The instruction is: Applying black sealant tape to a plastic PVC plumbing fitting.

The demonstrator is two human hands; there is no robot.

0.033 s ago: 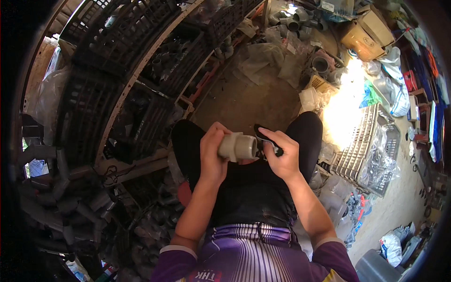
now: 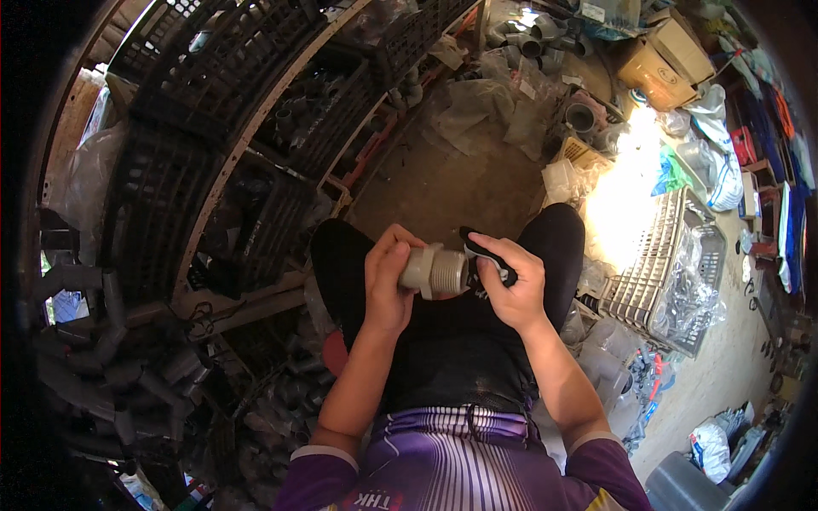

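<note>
Over my lap, my left hand [image 2: 388, 285] grips the grey fitting [image 2: 434, 271] by its near end — threads pointing right — while my right hand [image 2: 511, 294], just beside it, clenches a black-handled tool [image 2: 484, 254].

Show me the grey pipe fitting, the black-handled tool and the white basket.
Pipe fitting [image 2: 434, 271], head view, on its threaded end.
Tool [image 2: 484, 249], head view, on the black handle above the right hand's fingers.
Basket [image 2: 652, 266], head view, on its slatted near wall.

Left hand [image 2: 388, 285] gripping grey pipe fitting [image 2: 434, 271], right hand [image 2: 511, 289] holding black-handled tool [image 2: 487, 253]
</note>
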